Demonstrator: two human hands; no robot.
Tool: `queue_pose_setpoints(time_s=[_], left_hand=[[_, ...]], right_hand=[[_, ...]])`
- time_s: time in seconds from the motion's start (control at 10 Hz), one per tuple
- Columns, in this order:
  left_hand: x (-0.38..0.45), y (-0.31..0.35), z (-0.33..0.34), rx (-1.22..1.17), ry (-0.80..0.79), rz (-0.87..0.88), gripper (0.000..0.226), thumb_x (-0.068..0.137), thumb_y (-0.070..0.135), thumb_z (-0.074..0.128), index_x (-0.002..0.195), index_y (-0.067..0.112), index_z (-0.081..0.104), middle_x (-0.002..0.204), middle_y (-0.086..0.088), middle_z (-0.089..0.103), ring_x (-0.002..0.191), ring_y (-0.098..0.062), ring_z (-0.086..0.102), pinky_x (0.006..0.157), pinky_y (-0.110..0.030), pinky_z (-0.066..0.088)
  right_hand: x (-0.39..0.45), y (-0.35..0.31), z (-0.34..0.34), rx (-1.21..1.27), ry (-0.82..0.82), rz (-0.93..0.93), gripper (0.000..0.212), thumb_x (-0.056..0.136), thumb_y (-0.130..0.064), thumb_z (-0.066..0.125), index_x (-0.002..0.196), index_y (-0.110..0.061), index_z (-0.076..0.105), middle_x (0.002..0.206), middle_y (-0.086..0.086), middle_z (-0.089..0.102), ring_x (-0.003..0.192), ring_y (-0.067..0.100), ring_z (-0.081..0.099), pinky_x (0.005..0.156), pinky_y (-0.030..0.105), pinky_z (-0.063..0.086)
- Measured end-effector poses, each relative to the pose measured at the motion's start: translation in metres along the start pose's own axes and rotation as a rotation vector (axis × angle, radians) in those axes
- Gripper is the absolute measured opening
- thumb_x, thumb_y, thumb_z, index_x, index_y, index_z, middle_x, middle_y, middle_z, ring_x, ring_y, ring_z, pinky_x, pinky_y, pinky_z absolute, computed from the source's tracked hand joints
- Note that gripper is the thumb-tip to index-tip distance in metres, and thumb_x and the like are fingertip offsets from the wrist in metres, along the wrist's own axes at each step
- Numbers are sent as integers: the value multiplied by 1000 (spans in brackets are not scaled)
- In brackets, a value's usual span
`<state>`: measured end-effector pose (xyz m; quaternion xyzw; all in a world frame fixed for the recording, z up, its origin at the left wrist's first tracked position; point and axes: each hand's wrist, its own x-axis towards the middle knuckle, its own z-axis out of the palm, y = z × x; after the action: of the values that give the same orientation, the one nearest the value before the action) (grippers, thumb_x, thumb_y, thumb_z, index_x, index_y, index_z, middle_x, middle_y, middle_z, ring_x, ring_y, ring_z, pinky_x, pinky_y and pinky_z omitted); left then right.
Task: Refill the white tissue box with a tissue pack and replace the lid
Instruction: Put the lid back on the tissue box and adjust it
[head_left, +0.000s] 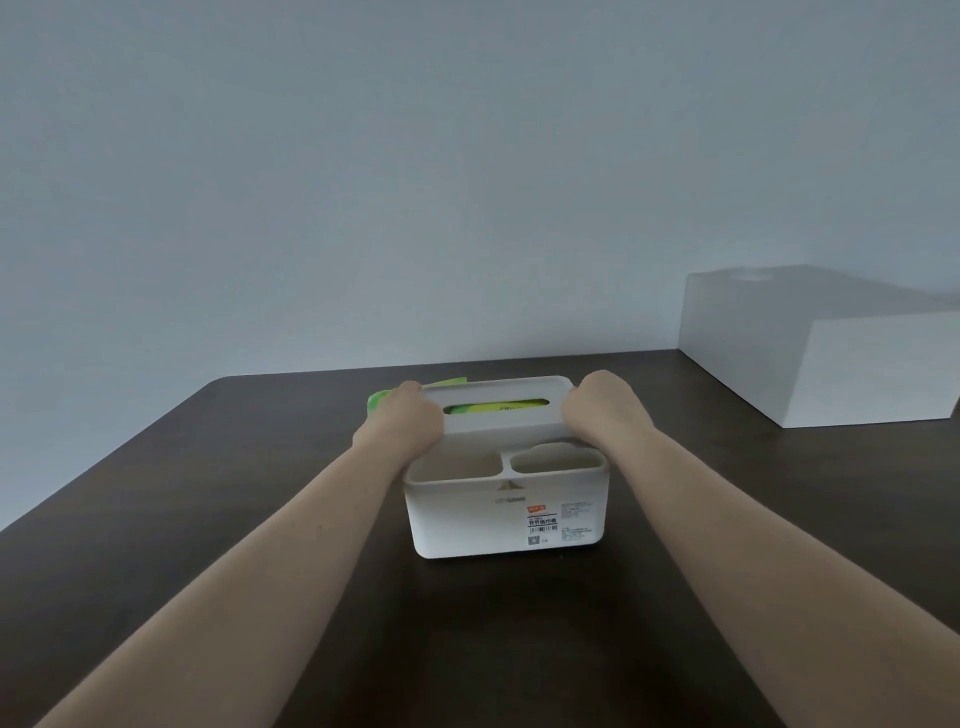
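Note:
A white tissue box (506, 512) stands on the dark table, label side toward me, with two open compartments along its near side. Its white lid (501, 418) with a long slot lies over the far section. The green tissue pack (496, 407) shows through the slot, and a green part sticks out past the lid's far left corner. My left hand (402, 423) grips the lid's left end. My right hand (602, 408) grips its right end.
A large white rectangular box (831, 358) sits at the back right of the dark wooden table (208, 493). A plain wall rises right behind the table's far edge.

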<state>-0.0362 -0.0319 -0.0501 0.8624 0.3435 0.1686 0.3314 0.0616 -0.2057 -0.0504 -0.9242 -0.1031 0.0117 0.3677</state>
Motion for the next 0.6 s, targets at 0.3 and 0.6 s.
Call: queue_pose_setpoints(time_s=[0.3,0.6], left_hand=[[-48,7,-2,129,-56,46,52,102,33,19,147,11,28,151,-11,37,135,-36,40,108,-47,32],[-51,-5,12,170,26,60,57,99,43,17,143,8,30,150,-8,37,126,-36,49,97,-49,39]], right_hand=[[-44,8,0,-35,-90,-154,71,96,-57,19,152,-13,21,141,17,51,126,35,50,100,49,42],[-45,14,7,-90,-122,-181,66,96,-56,18,149,-16,20,126,16,61,110,34,60,92,49,48]])
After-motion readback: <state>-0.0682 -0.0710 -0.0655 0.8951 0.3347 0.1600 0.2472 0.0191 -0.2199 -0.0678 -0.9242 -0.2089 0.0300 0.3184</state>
